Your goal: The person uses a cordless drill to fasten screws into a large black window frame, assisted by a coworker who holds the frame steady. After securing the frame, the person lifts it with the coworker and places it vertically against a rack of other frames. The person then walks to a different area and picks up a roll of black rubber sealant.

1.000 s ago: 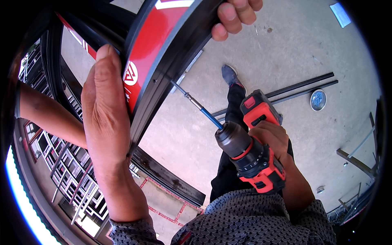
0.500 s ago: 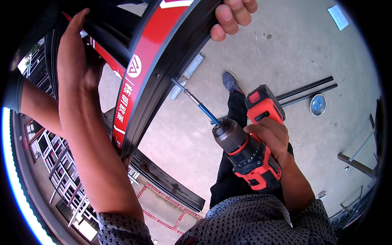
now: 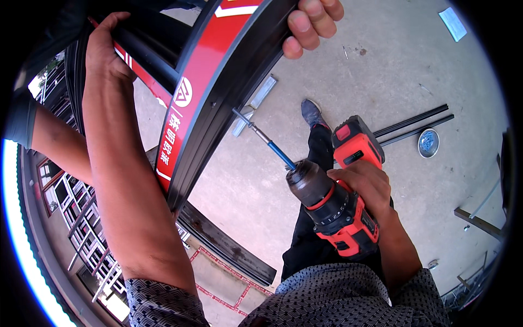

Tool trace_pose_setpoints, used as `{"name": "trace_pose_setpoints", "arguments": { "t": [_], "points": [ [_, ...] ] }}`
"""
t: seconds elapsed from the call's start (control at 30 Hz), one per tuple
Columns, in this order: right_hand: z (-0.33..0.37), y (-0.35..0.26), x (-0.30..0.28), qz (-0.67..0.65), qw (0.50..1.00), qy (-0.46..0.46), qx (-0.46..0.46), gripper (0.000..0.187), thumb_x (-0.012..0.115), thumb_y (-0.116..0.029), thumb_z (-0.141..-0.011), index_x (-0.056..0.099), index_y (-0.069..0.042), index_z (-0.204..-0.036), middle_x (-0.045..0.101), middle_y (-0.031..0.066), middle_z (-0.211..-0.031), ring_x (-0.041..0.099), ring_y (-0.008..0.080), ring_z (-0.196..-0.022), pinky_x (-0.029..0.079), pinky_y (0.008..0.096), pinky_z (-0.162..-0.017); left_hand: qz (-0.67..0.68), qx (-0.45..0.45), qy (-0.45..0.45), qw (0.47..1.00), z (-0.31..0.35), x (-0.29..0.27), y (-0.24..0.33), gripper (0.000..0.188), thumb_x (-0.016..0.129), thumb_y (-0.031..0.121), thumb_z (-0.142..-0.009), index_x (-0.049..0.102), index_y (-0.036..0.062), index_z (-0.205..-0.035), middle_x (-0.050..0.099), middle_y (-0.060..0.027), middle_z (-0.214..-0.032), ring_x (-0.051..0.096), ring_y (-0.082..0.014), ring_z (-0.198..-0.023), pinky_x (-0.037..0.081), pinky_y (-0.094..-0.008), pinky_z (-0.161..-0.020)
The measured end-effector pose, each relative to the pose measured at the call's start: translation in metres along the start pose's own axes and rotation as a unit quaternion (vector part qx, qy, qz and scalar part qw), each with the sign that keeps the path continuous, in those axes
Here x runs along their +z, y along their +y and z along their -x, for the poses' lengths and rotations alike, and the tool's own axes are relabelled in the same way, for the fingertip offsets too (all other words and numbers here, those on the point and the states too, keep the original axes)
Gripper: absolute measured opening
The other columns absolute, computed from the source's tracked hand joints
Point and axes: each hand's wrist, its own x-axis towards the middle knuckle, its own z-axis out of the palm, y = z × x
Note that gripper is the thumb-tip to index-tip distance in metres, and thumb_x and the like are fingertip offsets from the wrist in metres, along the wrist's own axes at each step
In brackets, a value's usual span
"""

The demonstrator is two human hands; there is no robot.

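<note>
My right hand (image 3: 366, 185) grips a red-and-black cordless drill (image 3: 346, 226) by its handle. A long blue-and-silver bit (image 3: 280, 154) reaches up and left from the chuck, with a screw (image 3: 240, 116) at its end. The screw's tip is beside the side of a black frame (image 3: 210, 117) faced with red film; I cannot tell whether it touches. My left hand (image 3: 106, 54) is closed round a slanting black bar (image 3: 150, 46) of the same frame, its fingers partly hidden. Another person's fingers (image 3: 308, 27) hold the frame's edge at the top.
Another person's forearm (image 3: 62, 139) comes in at the left. On the concrete floor lie two black bars (image 3: 417, 120) and a metal bowl (image 3: 429, 143) of small bluish pieces. A dark long profile (image 3: 226, 242) lies below the frame. Metal racks (image 3: 90, 212) stand at the left.
The whole view has shifted slightly, carrying frame, drill and floor things a little right and down. The drill and screw keep nearly the same place beside the frame. Both hands keep their holds.
</note>
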Motion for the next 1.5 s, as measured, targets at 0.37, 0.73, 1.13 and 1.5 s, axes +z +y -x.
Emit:
{"name": "trace_pose_setpoints", "arguments": {
  "t": [0.37, 0.73, 1.13, 1.5],
  "points": [
    [-0.003, 0.003, 0.003, 0.016, 1.000, 0.002, -0.002, 0.033, 0.079, -0.005, -0.069, 0.071, -0.003, -0.100, 0.062, 0.0055, -0.074, 0.063, 0.0205, -0.061, 0.049, 0.0318, -0.056, -0.022, 0.057, -0.073, 0.996, 0.012, 0.002, -0.008, 0.008, 0.063, 0.003, -0.088, 0.065, -0.0043, -0.087, 0.072, -0.0188, -0.074, 0.073, -0.0293, -0.059, 0.067, -0.0396, -0.058],
    [0.002, 0.003, 0.004, -0.009, 0.999, -0.033, 0.021, 0.024, 0.079, -0.011, -0.074, 0.068, -0.007, -0.095, 0.061, 0.0033, -0.071, 0.062, 0.0206, -0.059, 0.048, 0.0320, -0.053, 0.027, 0.027, -0.104, 0.994, 0.029, 0.000, -0.013, 0.008, 0.061, 0.004, -0.087, 0.065, -0.0033, -0.085, 0.073, -0.0189, -0.073, 0.073, -0.0289, -0.058, 0.066, -0.0382, -0.056],
    [0.004, 0.016, 0.019, -0.125, 0.991, -0.051, 0.009, 0.028, 0.076, -0.012, -0.075, 0.066, -0.001, -0.099, 0.064, 0.0093, -0.071, 0.066, 0.0257, -0.060, 0.052, 0.0351, -0.054, 0.014, -0.005, -0.041, 0.999, 0.048, 0.012, -0.007, 0.020, 0.060, 0.011, -0.089, 0.066, -0.0069, -0.095, 0.074, -0.0209, -0.079, 0.074, -0.0294, -0.062, 0.066, -0.0374, -0.060],
    [-0.003, 0.007, 0.008, -0.089, 0.993, -0.079, 0.020, 0.022, 0.075, -0.011, -0.072, 0.063, -0.002, -0.089, 0.063, 0.0081, -0.071, 0.065, 0.0259, -0.061, 0.053, 0.0359, -0.055, -0.013, -0.057, -0.070, 0.996, 0.034, -0.010, -0.007, 0.024, 0.063, 0.015, -0.090, 0.068, -0.0067, -0.098, 0.075, -0.0218, -0.083, 0.074, -0.0306, -0.066, 0.066, -0.0385, -0.068]
  ]
}}
